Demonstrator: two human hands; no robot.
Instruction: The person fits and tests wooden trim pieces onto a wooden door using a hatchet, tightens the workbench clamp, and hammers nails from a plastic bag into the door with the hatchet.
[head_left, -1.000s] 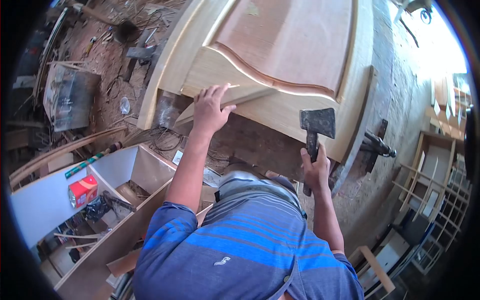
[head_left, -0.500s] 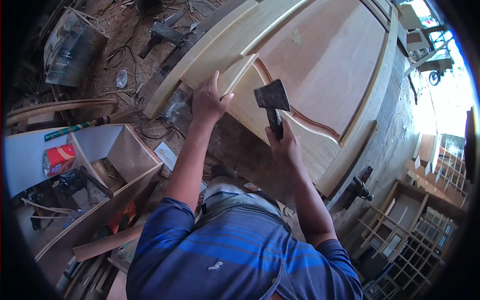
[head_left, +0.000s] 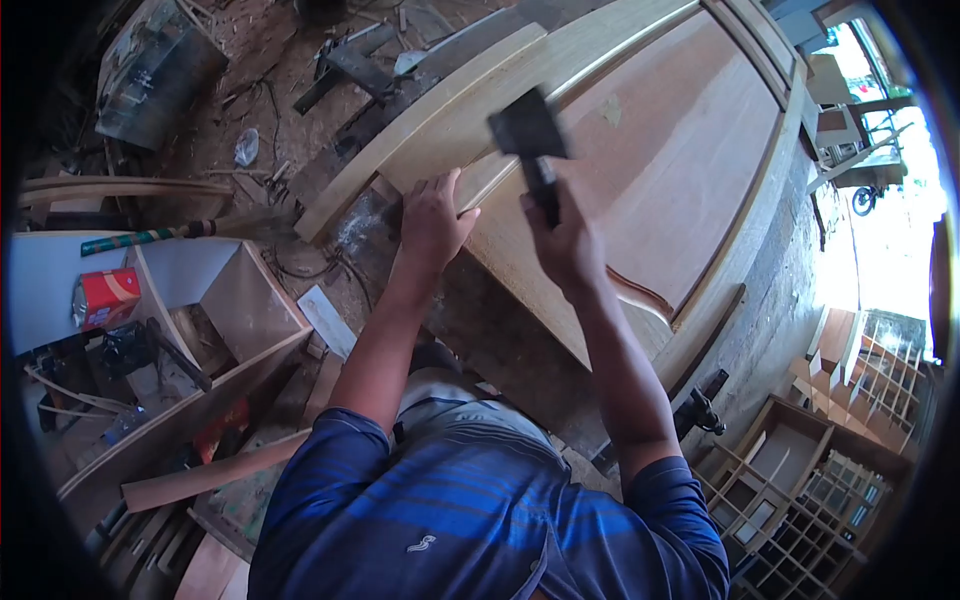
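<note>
A panelled wooden door (head_left: 655,150) lies flat on the workbench in front of me. My left hand (head_left: 432,222) is at its near end, with the thumb and fingers on either side of a pale moulding strip (head_left: 495,178). The grip there is partly hidden. My right hand (head_left: 562,235) is wrapped round the dark handle of a hatchet (head_left: 530,125). The hatchet's broad black head is raised over the door, to the right of my left hand, and is blurred by motion. A curved groove edge (head_left: 640,295) shows beside my right forearm.
A clamp (head_left: 703,405) juts from the bench's right side. At left lies an open wooden cabinet (head_left: 225,300) with a red box (head_left: 107,297) in it. Lattice frames (head_left: 800,500) lean at lower right. Offcuts and a metal tool (head_left: 355,72) litter the floor.
My right hand has lifted the hatchet up and slightly left, off the door's near part. My left hand stays at the moulding strip. The whole view has shifted a little.
</note>
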